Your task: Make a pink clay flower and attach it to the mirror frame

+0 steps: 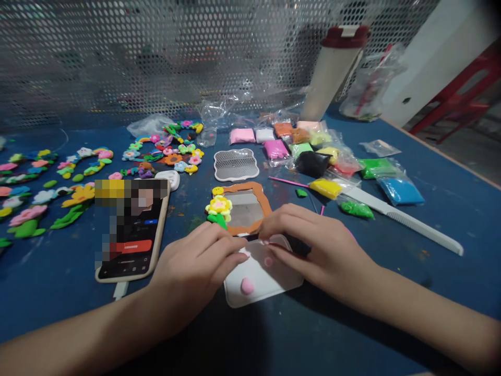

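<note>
My left hand (201, 258) rests over the upper left of a white rounded panel (270, 290), thumb and forefinger closed together; whatever lies between them is hidden. At the panel's far edge my right hand (313, 243) pinches a tiny pale pink bit of clay (266, 242). Two pink clay lumps sit on the panel: a larger lump (247, 285) near the front and a smaller, flatter piece (268, 262) by my right thumb. Just beyond my fingers lies a mirror (248, 208) framed in brown clay, with a yellow clay flower (219, 206) at its left.
A phone (135, 235) on a cable lies left, beside many clay decorations (172, 154). Behind stands an undecorated mirror (236, 164). Bagged coloured clay (313, 163), a white comb (410, 224) and a tumbler (332, 73) are to the right. Perforated metal (156, 57) backs the table.
</note>
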A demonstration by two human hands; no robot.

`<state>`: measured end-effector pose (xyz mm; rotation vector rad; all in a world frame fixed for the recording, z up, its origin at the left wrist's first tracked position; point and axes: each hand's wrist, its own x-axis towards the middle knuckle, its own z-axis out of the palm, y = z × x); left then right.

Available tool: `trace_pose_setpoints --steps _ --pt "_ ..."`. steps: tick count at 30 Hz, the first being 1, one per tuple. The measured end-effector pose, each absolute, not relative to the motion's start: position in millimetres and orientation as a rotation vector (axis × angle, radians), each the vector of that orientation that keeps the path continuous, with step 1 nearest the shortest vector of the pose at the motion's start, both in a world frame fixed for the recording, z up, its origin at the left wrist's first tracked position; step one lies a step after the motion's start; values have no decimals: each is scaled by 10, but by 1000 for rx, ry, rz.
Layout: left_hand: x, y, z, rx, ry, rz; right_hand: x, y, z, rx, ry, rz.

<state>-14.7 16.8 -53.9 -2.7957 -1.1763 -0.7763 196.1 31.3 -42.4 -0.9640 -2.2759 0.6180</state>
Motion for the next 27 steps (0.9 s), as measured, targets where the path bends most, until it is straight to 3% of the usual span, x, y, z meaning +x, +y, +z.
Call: trace_pose_setpoints --steps 7,13,21,27 --pt "-178 126 -495 -2860 -1234 -931 1993 269 -363 -1009 -2042 847" --pt "-133 94 -362 -2968 -1298 -1107 2025 237 -345 -874 -2087 710" --pt "5 156 -152 -3071 -2056 -943 2077 149 -323 -828 -2138 356" --pt "163 197 -44 -3358 -2561 -1144 2132 90 -258 -809 -2152 93"
